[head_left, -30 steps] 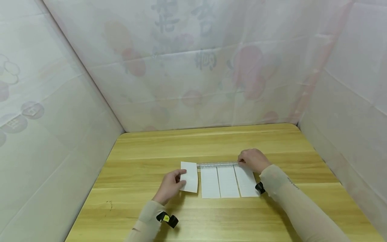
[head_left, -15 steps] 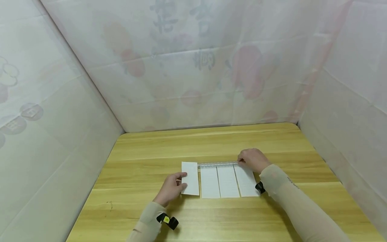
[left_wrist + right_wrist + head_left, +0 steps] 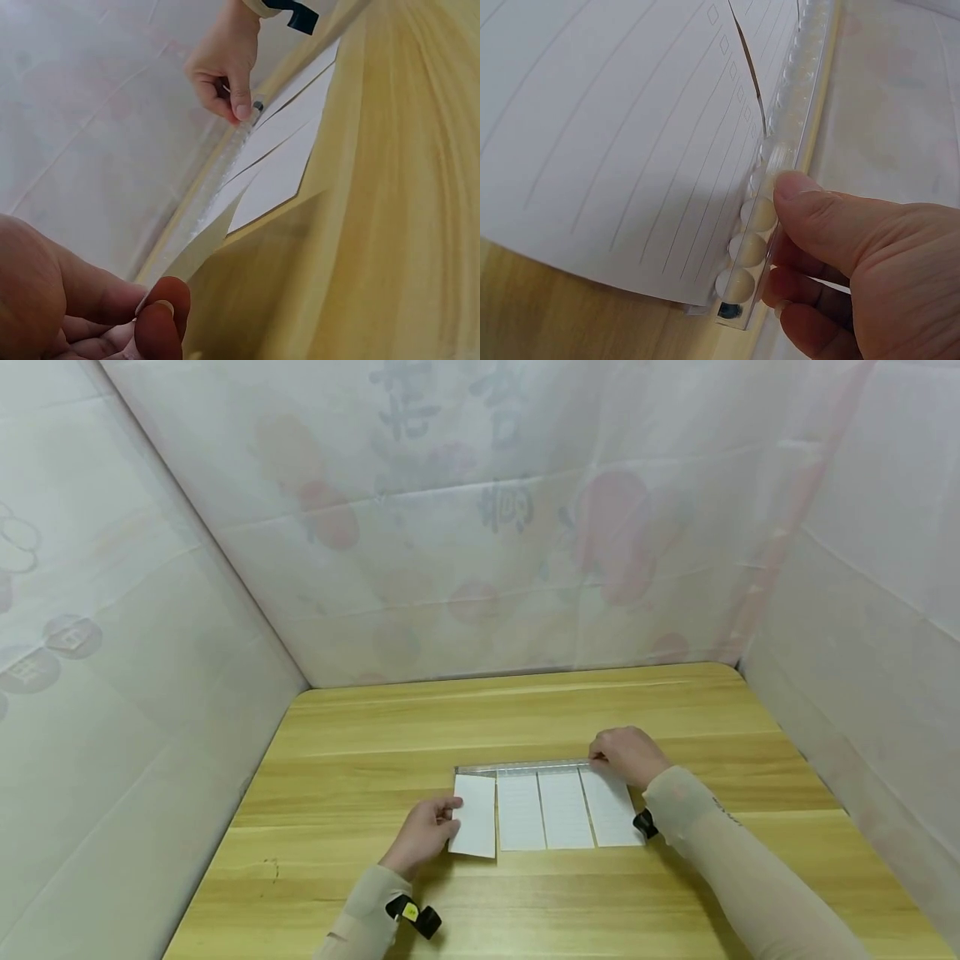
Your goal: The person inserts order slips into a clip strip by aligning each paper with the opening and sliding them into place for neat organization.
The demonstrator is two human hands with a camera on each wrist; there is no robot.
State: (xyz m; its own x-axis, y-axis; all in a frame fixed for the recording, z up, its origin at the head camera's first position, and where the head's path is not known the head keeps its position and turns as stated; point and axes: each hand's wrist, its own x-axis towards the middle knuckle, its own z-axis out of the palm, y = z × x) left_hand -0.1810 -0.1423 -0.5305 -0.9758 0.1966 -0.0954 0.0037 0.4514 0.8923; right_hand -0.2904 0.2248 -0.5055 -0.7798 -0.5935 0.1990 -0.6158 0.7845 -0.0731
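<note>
My left hand (image 3: 422, 837) pinches a blank-looking white paper card (image 3: 474, 817) by its left edge, thumb against fingers. The card is slightly tilted, its top edge just below the left end of a clear plastic binding strip (image 3: 536, 768). Round loops run along this strip (image 3: 739, 289) in the right wrist view. Three white lined cards (image 3: 566, 810) lie side by side along it, their top edges at the loops. At the strip's right end, my right hand (image 3: 630, 757) grips it between thumb and fingers. Small diamond marks show on the nearest lined card (image 3: 630, 150).
The wooden table (image 3: 360, 727) has rounded far corners. Pale printed cloth (image 3: 480, 568) hangs behind it and on both sides. Black wrist cameras (image 3: 426, 920) sit on both sleeves. A small dark mark (image 3: 272, 868) shows on the left of the tabletop.
My left hand has brought its card slightly down toward me, uncovering the left end of the binding strip. The right hand and the three lined cards have stayed in place.
</note>
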